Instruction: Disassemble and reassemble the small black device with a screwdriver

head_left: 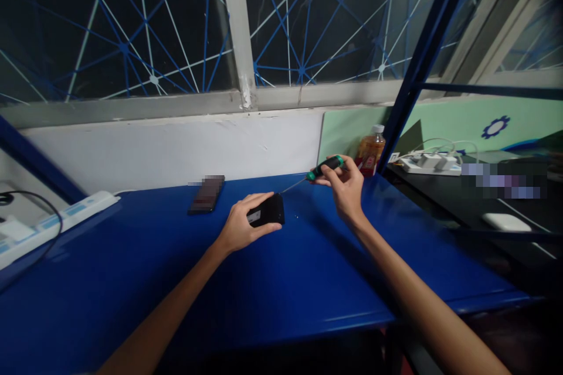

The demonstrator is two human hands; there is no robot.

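Our left hand [240,221] grasps the black box [271,211] between thumb and fingers; right of the box, our right hand [348,186] clasps the screwdriver [326,168], tip at the box's far corner.

Over at the left, a white-and-blue power strip [83,211] stretches along the blue tabletop [285,281]; a dark phone [207,198] lies flat toward the far side. Far right, here's a white-capped bottle [373,146] beside a blue post [407,94]! Further right, another power strip [409,167], plugs in, on a black tabletop [424,196], a white rounded object [506,222] nearer.
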